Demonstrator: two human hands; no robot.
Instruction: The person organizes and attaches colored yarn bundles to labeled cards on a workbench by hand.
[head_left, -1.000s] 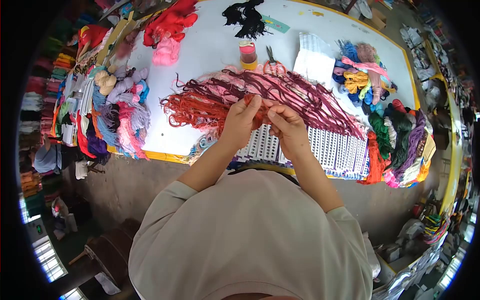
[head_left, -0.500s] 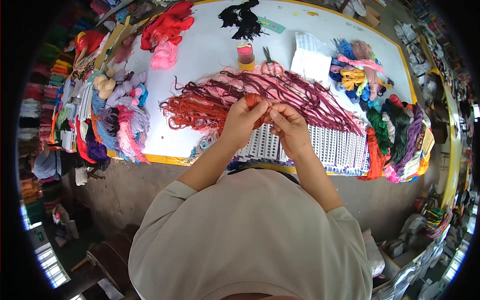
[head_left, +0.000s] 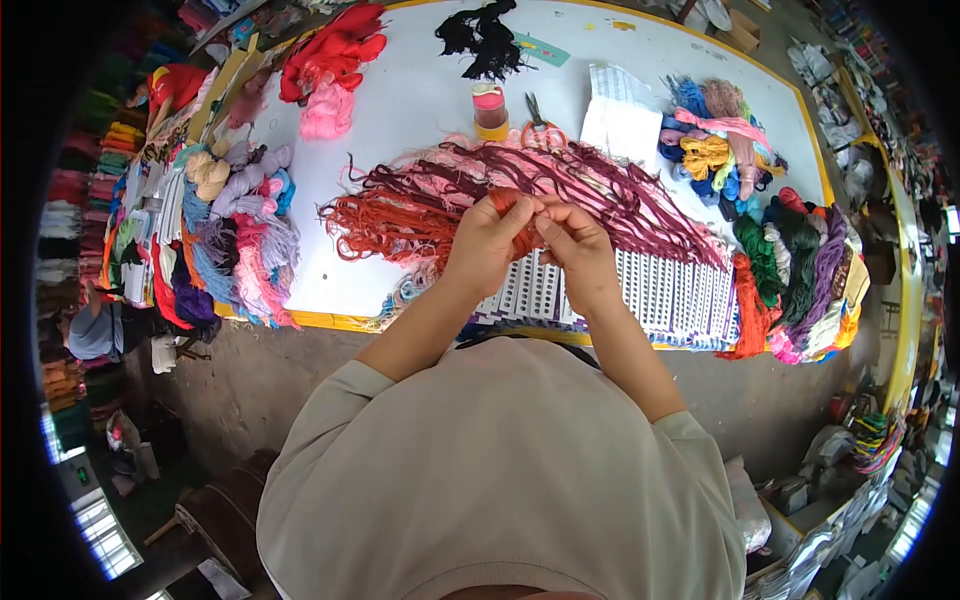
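Between my two hands, a bundle of rust-red thread (head_left: 503,201) loops through the fingers. My left hand (head_left: 486,240) is closed around it, thumb on top. Close beside it, my right hand (head_left: 578,248) pinches at the bundle's edge with thumb and forefinger; the strand in that pinch is too fine to make out clearly. Under and left of my hands spreads loose rust-red thread (head_left: 385,222). Behind them lie long maroon strands (head_left: 620,190) mixed with pink ones. Below my right hand, white cards with rows of holes (head_left: 650,290) line the table's near edge.
On the white table (head_left: 400,100) stand a spool (head_left: 489,112) and scissors (head_left: 540,122). Skeins of many colours lie at the left (head_left: 245,220) and right (head_left: 800,250). Red (head_left: 335,50) and black yarn (head_left: 483,40) sit at the back. Another person (head_left: 95,325) is at far left.
My hands stay together at almost the same spot, with only a slight shift of the fingers. The thread and the things on the table have not visibly moved.
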